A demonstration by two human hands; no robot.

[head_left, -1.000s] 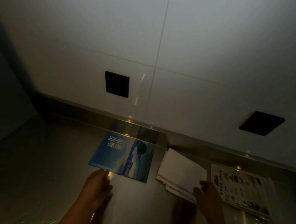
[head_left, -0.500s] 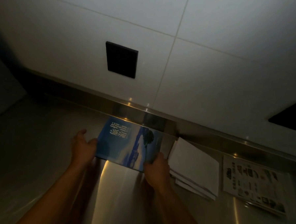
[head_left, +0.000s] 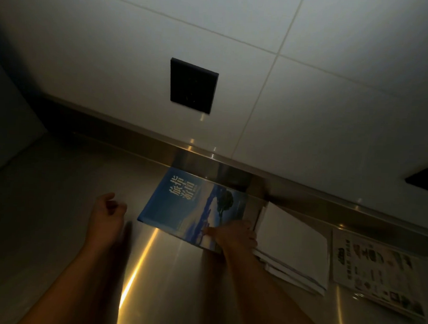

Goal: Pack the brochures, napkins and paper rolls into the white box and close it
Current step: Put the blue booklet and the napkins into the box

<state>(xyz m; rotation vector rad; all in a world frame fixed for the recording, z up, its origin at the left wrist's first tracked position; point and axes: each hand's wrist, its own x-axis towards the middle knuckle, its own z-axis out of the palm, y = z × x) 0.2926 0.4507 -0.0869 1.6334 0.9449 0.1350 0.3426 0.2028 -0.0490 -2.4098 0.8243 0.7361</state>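
A blue brochure (head_left: 193,205) with white characters lies on the steel counter by the back wall. My right hand (head_left: 234,234) grips its near right corner, thumb on the cover. My left hand (head_left: 107,215) hovers left of the brochure, fingers loosely curled, holding nothing and apart from it. A stack of white napkins (head_left: 293,245) lies just right of my right hand. Further right lies a printed white brochure (head_left: 376,269). The white box and the paper rolls are not in view.
The steel counter (head_left: 57,203) runs left and toward me, ending at a raised steel back edge (head_left: 330,192) under a white tiled wall. Two dark square plates are on the wall, one (head_left: 193,85) above the brochure, one (head_left: 427,179) at the right edge.
My left hand has let go of the brochure's left edge and drawn back to the left. My right hand keeps its hold on the near right corner.
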